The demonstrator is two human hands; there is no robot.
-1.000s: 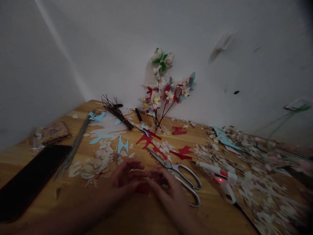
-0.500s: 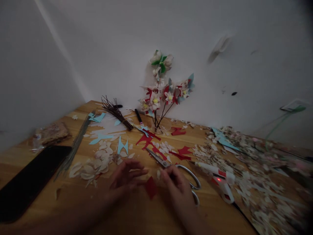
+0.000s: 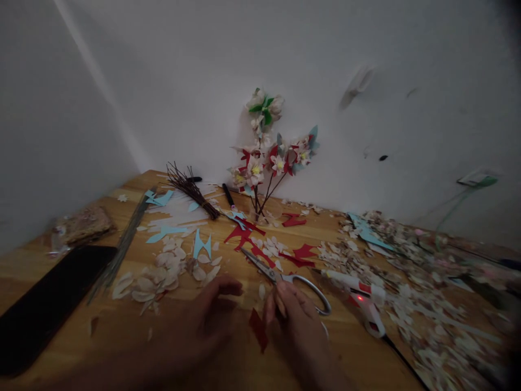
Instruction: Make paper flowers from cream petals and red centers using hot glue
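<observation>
My left hand (image 3: 215, 312) is above the wooden table, its fingers loosely curved and apart, with nothing seen in them. My right hand (image 3: 295, 326) is closed, thumb and fingers together, at the edge of a small red cut piece (image 3: 258, 330) that hangs tilted between the hands. Part of the grip is blurred. Silver scissors (image 3: 272, 273) lie just beyond my right hand, which covers part of a handle. A pale petal (image 3: 261, 290) rests on the table between the hands. Red cut scraps (image 3: 241, 234) lie past the scissors.
A flower arrangement (image 3: 255, 169) stands by the wall. A glue gun (image 3: 368, 304) with a red light lies right, beside heaped petals (image 3: 411, 304). Left are a black slab (image 3: 52, 304), thin wires (image 3: 126, 239), petals (image 3: 166, 266), blue scraps (image 3: 202, 245) and twigs (image 3: 193, 193).
The red piece has moved right and nearer to me, away from my left fingers and to my right fingertips. My left fingers are more curled. The view has shifted slightly.
</observation>
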